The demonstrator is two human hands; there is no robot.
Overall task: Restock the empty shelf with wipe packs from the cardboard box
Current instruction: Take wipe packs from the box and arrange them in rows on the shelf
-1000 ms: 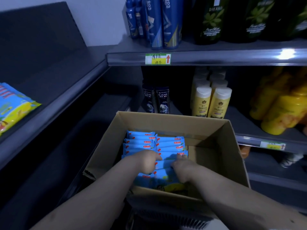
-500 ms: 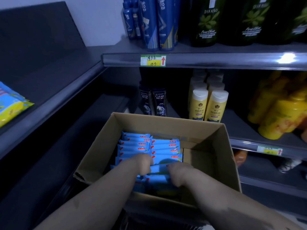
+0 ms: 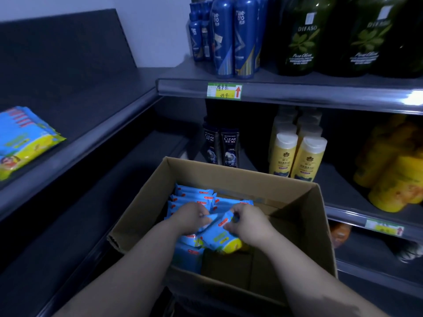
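One wipe pack [image 3: 219, 236] had risen, tilted, from the rows since earlier. The left hand [image 3: 192, 217] and right hand [image 3: 249, 223] gripped it with curled fingers, above the remaining packs [image 3: 190, 195] in the cardboard box [image 3: 229, 173]. Far left of the hands, the shelf [image 3: 91, 106] bore a stack [image 3: 25, 138].

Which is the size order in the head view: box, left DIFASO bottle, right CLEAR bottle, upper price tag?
1. box
2. DIFASO bottle
3. CLEAR bottle and price tag look alike; not ranked.
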